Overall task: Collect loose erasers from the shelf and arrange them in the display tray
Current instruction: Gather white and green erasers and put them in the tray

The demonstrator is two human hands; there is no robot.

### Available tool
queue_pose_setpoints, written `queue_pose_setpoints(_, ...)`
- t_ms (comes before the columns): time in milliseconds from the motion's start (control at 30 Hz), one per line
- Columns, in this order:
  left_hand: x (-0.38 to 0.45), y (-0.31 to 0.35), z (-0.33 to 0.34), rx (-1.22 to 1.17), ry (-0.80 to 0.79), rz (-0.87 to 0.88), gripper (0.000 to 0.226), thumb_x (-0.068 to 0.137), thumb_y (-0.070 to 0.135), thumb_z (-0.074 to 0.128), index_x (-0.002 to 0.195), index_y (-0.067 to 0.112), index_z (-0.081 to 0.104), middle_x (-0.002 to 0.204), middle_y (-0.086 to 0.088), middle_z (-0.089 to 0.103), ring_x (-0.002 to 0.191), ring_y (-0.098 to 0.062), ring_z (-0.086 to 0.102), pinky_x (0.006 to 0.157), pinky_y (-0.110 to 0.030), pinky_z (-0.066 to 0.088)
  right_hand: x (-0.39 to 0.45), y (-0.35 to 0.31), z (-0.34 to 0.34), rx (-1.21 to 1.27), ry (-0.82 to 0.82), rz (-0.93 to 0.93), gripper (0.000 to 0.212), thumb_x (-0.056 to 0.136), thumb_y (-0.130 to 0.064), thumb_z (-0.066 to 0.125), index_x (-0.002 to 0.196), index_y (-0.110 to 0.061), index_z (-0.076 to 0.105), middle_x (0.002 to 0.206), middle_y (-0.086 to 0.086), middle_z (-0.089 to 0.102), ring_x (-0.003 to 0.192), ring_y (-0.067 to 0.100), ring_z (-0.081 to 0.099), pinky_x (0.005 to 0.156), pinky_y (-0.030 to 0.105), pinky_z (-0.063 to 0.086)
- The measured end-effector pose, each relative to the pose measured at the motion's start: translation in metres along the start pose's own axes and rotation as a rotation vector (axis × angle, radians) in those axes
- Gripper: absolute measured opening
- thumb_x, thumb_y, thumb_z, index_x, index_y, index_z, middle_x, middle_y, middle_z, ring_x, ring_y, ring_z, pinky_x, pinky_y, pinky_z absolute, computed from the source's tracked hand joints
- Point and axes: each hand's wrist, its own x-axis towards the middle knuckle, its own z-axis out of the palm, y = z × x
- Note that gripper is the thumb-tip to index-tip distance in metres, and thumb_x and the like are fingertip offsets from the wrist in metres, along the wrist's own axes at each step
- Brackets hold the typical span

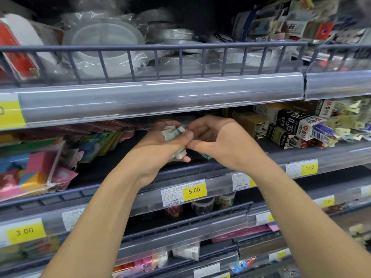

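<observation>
Shop shelving here is all grey metal with wire rail fronts and glossy clear plastic price strips. The middle shelf (pixel 200 169) is where both hands are reaching in, just under the strip of the shelf above.

The erasers (pixel 174 133) are small blocky white things in white-and-green paper sleeves, a bit blurred so I can't count them. They sit bunched in the left hand (pixel 160 145), fingers curled round the stack with the thumb pressed across the front; a white corner pokes out below the palm. The right hand (pixel 218 141) is right up against it, fingertips touching the same bunch, fingers curled in. One more green-and-white bit peeks out under the right thumb, and whether the right hand is actually pinching an eraser or only touching the pile, I can't tell.

Around them: crinkly bags of bright coloured foam shapes (pixel 30 171) on the left, black and white cardboard refill boxes (pixel 293 125) to the right, some torn open. Up top, clear round plastic tubs (pixel 104 45) wrapped in film. Yellow price tag (pixel 194 190) reading 5.00 sits on the strip below the hands.
</observation>
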Motion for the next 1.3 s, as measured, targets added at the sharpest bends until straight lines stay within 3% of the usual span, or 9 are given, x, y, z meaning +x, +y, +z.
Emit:
queue_pose_setpoints(100,-0.002,0.002,0.000,-0.058,-0.040,0.003,0.056,0.076,0.026,0.079,0.123,0.011,0.053,0.103,-0.005,0.078,0.090,-0.023,0.077,0.074,-0.038,0.063,0.005,-0.001,0.013,0.071,0.045,-0.003,0.027,0.081,-0.021,0.080,0.105,-0.027,0.071,0.091,-0.012,0.074,0.083,0.010,0.069,0.080,0.033,0.057)
queue_pose_setpoints(333,-0.004,0.006,-0.003,-0.071,0.077,-0.010,0.030,0.087,0.003,0.079,0.112,0.008,0.064,0.094,-0.010,0.075,0.078,-0.027,0.078,0.061,-0.035,0.063,0.002,-0.001,0.014,-0.092,-0.030,-0.094,0.014,0.086,-0.030,0.075,0.098,-0.037,0.077,0.085,-0.014,0.067,0.081,0.005,0.062,0.073,0.021,0.047)
queue_pose_setpoints(433,-0.004,0.005,-0.003,-0.006,0.103,-0.021,0.025,0.088,0.002,0.078,0.108,0.010,0.066,0.100,-0.018,0.073,0.077,-0.028,0.079,0.056,-0.033,0.061,0.001,0.004,-0.002,0.054,-0.022,-0.019,0.017,0.086,-0.023,0.077,0.099,-0.034,0.076,0.088,-0.011,0.075,0.079,0.004,0.066,0.074,0.017,0.052)
queue_pose_setpoints(533,-0.002,0.005,-0.004,0.008,0.130,-0.044,0.021,0.089,0.003,0.077,0.104,0.013,0.066,0.102,-0.017,0.071,0.075,-0.025,0.079,0.051,-0.029,0.059,0.009,0.024,-0.028,-0.154,0.089,0.128,0.022,0.089,-0.017,0.074,0.110,-0.023,0.073,0.099,-0.005,0.075,0.092,0.013,0.068,0.085,0.028,0.054)
queue_pose_setpoints(633,-0.002,0.006,-0.005,-0.009,0.127,-0.063,0.019,0.089,0.005,0.077,0.103,0.013,0.066,0.102,-0.017,0.069,0.073,-0.024,0.078,0.054,-0.034,0.061,0.017,0.039,-0.049,-0.512,-0.064,0.337,0.040,0.093,-0.025,0.070,0.132,-0.025,0.062,0.128,0.002,0.067,0.111,0.024,0.063,0.093,0.024,0.048)
queue_pose_setpoints(733,-0.001,0.006,-0.004,-0.040,0.100,-0.082,0.018,0.089,0.003,0.078,0.099,0.013,0.067,0.102,-0.018,0.066,0.069,-0.024,0.077,0.061,-0.046,0.064,0.021,0.044,-0.052,-0.608,-0.167,0.398,0.048,0.095,-0.030,0.067,0.141,-0.026,0.054,0.139,0.005,0.060,0.118,0.027,0.060,0.091,0.024,0.044)
queue_pose_setpoints(1000,0.000,0.001,-0.003,0.064,0.080,-0.067,0.020,0.088,0.004,0.079,0.094,0.018,0.066,0.100,-0.014,0.067,0.066,-0.020,0.074,0.062,-0.038,0.063,0.033,0.050,-0.047,-0.663,-0.261,0.428,0.048,0.092,-0.028,0.072,0.137,-0.022,0.057,0.125,0.003,0.065,0.107,0.023,0.061,0.089,0.027,0.048)
queue_pose_setpoints(1133,0.002,0.001,-0.003,0.109,0.115,-0.077,0.021,0.087,0.006,0.080,0.094,0.019,0.065,0.100,-0.012,0.069,0.063,-0.015,0.074,0.056,-0.031,0.060,0.034,0.056,-0.045,-0.670,-0.272,0.413,0.036,0.091,-0.031,0.072,0.125,-0.027,0.063,0.133,0.000,0.060,0.112,0.022,0.059,0.088,0.027,0.046)
queue_pose_setpoints(1300,0.004,0.001,-0.002,0.140,0.121,-0.089,0.023,0.086,0.010,0.082,0.096,0.020,0.064,0.097,-0.009,0.068,0.060,-0.012,0.072,0.052,-0.026,0.056,0.037,0.056,-0.046,-0.698,-0.313,0.409,0.044,0.091,-0.041,0.071,0.131,-0.026,0.062,0.135,0.000,0.059,0.109,0.020,0.056,0.087,0.027,0.044)
